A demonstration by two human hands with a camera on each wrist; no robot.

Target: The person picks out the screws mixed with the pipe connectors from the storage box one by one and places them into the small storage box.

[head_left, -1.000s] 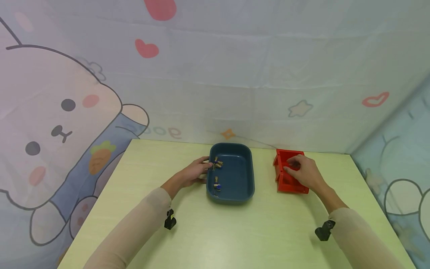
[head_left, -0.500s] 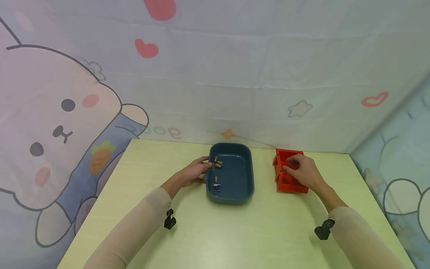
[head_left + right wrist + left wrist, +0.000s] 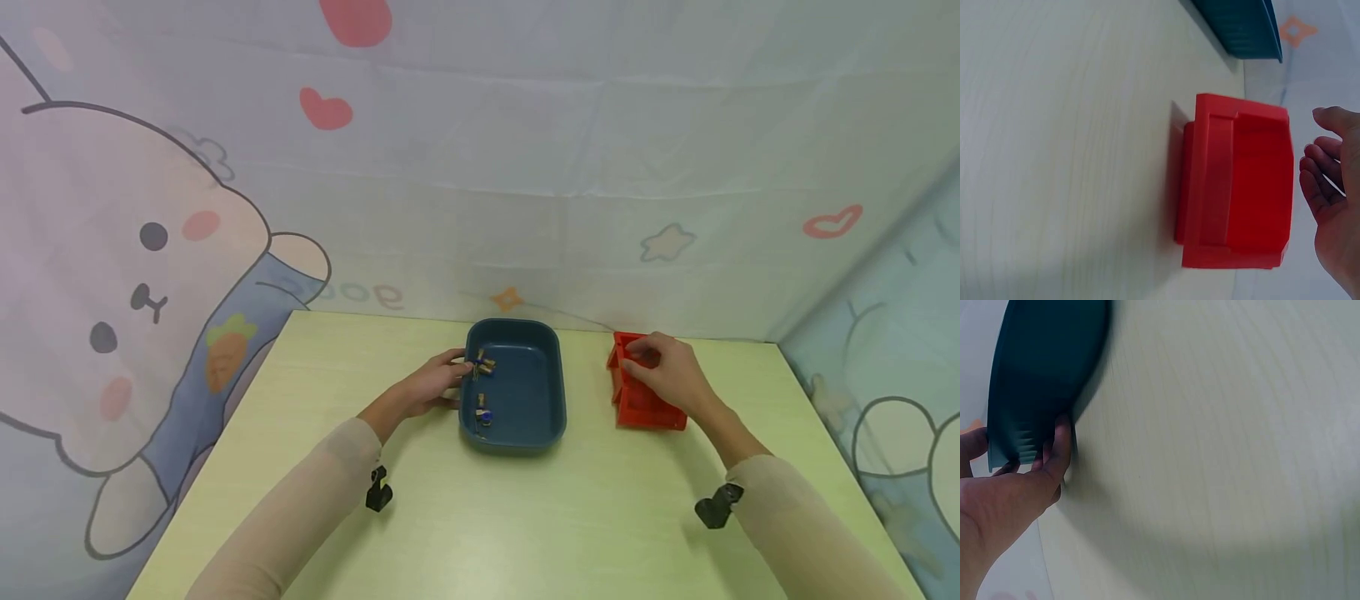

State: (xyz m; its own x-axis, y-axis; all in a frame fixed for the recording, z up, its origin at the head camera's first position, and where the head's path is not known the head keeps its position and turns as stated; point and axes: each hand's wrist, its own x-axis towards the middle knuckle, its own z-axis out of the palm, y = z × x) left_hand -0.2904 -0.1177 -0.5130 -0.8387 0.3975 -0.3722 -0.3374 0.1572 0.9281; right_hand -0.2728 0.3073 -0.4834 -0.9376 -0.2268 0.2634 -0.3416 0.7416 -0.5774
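At the left wall of a dark blue basin (image 3: 528, 400), my left hand (image 3: 431, 385) grips the rim, its thumb over the edge and its fingers on the outside. Small gold-and-blue pieces (image 3: 482, 412) lie inside along that wall, too small to identify. My right hand (image 3: 677, 375) hovers over a red plastic bin (image 3: 651, 414), partly covering it in the head view. In the right wrist view, the thumb and loosely bent fingers of that hand (image 3: 1338, 175) are apart from the bin (image 3: 1260, 181), with nothing seen between them.
Both containers stand on a pale wooden table (image 3: 480, 517), near its back edge. Behind it hangs a printed cloth (image 3: 525, 208). A small black device (image 3: 378, 490) sits at the left wrist, with a similar device (image 3: 718, 505) at the right.
My right hand has shifted slightly up and left over the red bin. The left hand keeps its hold on the basin, and the pieces inside lie as before.
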